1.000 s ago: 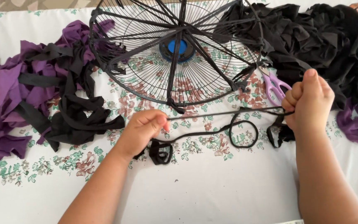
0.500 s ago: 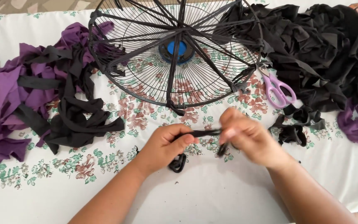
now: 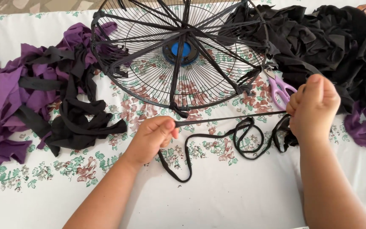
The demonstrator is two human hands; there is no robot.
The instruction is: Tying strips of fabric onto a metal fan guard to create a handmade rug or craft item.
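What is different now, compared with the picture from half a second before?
The two hands have moved apart again. The right hand went out to the right and slightly up, while the left hand shifted a little left, so the black fabric strip is now pulled straight and taut between them. Both hands kept their hold on it. The fan guard, the scissors and the fabric piles stayed in place.

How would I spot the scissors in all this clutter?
Start at the round black wire fan guard lying on the flowered tablecloth. Follow its lower right rim to where the black fabric pile begins. The scissors lie there, just above the right hand: their lilac plastic handles are the only hard, pale thing among the soft strips.
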